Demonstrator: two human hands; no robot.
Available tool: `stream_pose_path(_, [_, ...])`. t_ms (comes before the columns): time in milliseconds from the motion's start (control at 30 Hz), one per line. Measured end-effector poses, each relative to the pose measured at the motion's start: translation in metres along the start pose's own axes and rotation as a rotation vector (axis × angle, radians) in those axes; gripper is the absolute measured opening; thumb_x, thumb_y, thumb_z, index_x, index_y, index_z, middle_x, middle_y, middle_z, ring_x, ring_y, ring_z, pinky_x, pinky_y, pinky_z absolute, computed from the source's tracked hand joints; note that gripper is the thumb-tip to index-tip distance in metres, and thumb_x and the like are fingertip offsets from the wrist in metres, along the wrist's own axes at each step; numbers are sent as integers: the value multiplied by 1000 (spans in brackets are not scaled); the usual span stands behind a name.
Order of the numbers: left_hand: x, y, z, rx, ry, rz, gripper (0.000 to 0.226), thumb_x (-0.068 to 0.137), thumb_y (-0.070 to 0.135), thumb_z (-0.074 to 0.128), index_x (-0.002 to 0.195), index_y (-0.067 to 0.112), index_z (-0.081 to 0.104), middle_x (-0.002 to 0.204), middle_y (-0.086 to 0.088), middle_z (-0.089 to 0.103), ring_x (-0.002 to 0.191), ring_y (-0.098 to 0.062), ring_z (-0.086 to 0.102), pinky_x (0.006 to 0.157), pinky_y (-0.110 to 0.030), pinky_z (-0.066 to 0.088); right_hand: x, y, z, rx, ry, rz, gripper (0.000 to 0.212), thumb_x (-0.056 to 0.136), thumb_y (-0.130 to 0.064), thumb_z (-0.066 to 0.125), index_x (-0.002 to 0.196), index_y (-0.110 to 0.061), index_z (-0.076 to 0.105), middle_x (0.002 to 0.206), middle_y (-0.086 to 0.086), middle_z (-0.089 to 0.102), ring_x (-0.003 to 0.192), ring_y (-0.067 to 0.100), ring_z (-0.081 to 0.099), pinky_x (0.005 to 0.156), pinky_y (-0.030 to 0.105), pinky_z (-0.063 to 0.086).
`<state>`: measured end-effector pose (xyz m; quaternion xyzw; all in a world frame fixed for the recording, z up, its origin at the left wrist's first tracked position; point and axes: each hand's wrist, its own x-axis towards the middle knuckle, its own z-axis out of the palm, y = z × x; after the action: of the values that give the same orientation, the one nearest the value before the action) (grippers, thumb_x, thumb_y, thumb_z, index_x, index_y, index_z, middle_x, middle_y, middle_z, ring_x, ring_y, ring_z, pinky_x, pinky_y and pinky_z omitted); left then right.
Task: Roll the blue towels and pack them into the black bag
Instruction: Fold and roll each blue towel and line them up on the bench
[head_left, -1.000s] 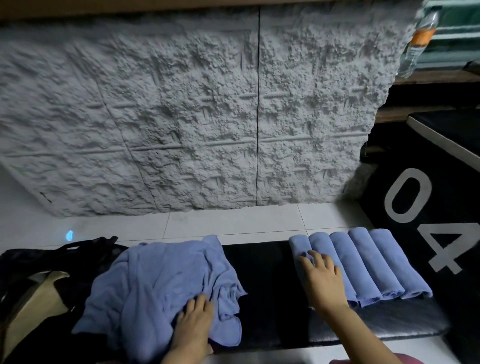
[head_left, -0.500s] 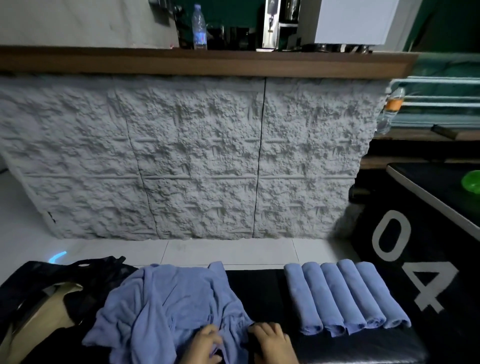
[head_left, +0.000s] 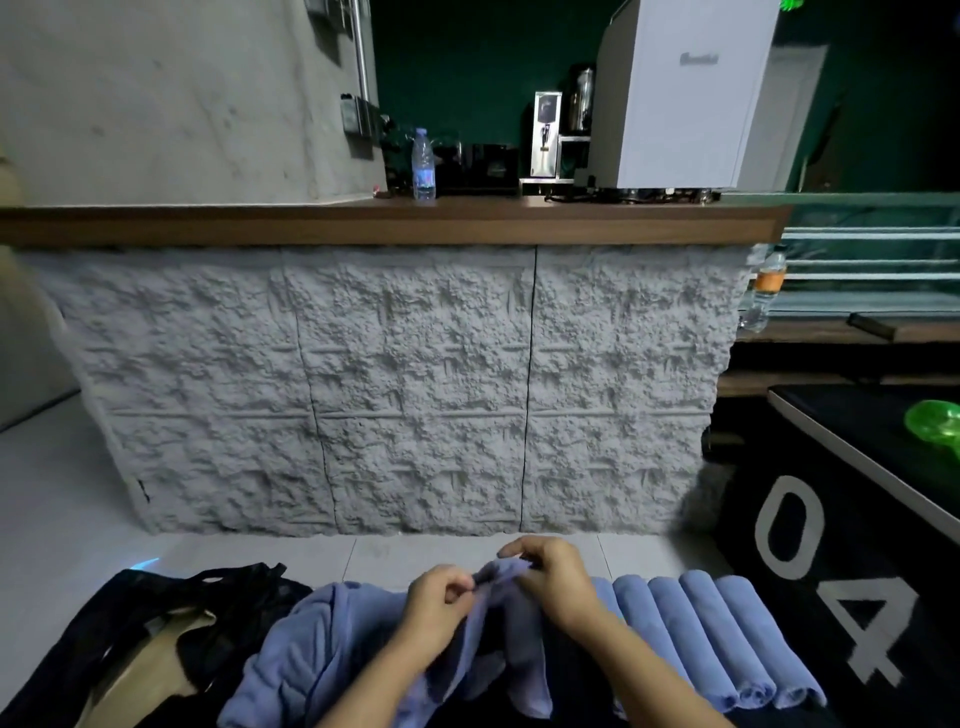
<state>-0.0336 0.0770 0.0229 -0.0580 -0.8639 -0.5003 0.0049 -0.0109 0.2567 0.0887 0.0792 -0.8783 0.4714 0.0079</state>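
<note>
Pinching one blue towel (head_left: 496, 579) by its top edge, the left hand (head_left: 440, 597) and right hand (head_left: 555, 579) hold it up between curled fingers and thumbs, over the crumpled pile of towels (head_left: 317, 654). Rolled towels (head_left: 711, 639) lie side by side just right of the hands. The black bag (head_left: 150, 618) lies left, touching the pile.
</note>
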Motion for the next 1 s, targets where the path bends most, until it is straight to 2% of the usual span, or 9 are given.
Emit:
stream_pose_path(100, [10,32,-12,-107,60,38,26,87,-4,55,73,18,53,64,3,52,58,-2,47,60,-17,37,11,-13,-28,-96,-136,-69,22,73,-19,77,80,-33,62,70,-5,60,63,-2,48,62,25,41])
stream_pose_path(233, [22,75,-27,-183,-14,81,21,94,1,46,81,16,50,64,-4,44,63,-14,38,60,-23,32,17,-34,-55,-71,-97,-163,28,79,-26,76,59,-30,57,51,-14,44,52,1,36,51,19,27])
stream_pose_path(333, [23,101,-29,-226,-49,132,20,94,2,48,81,16,54,69,-12,51,67,-14,43,62,-25,33,22,-47,-62,-114,-43,-189,19,77,-32,76,69,-43,63,62,-10,59,58,-1,47,57,24,37])
stream_pose_path(433, [21,108,-29,-213,-31,154,26,90,-4,53,77,18,58,68,-6,56,66,-13,47,63,-21,36,26,-54,-68,-287,-67,-200,26,78,-38,73,65,-54,57,62,-8,55,62,3,47,59,28,38])
stream_pose_path(533, [20,97,-36,-136,24,150,38,82,-2,65,56,23,53,54,10,50,55,-3,42,56,-20,33,27,-66,-77,-139,-46,-235,25,87,-25,65,66,-34,56,68,-6,53,66,6,46,61,26,37])
stream_pose_path(633, [16,75,-47,61,61,156,56,79,9,72,44,27,31,44,5,26,47,-4,24,50,-23,18,27,-67,-84,8,7,-182,24,91,-18,61,68,-25,56,65,-8,52,62,3,44,59,23,37])
stream_pose_path(767, [4,50,-64,222,202,-79,33,77,11,72,55,30,56,46,10,46,53,-6,43,53,-20,34,23,-61,-93,109,123,-114,24,92,-13,59,69,-20,54,61,-11,48,55,-2,40,55,15,34])
stream_pose_path(833, [-1,36,-73,289,273,-201,30,78,8,69,57,23,53,53,9,53,61,-13,51,60,-23,40,23,-55,-99,148,198,-71,26,92,-12,59,68,-20,53,61,-9,48,58,1,41,54,15,33])
stream_pose_path(1000, [1,43,-92,11,527,-368,25,75,4,74,60,17,57,64,-6,60,69,-26,57,65,-30,43,20,-45,-107,127,212,72,24,91,-15,59,68,-13,52,63,1,47,62,11,42,58,26,32])
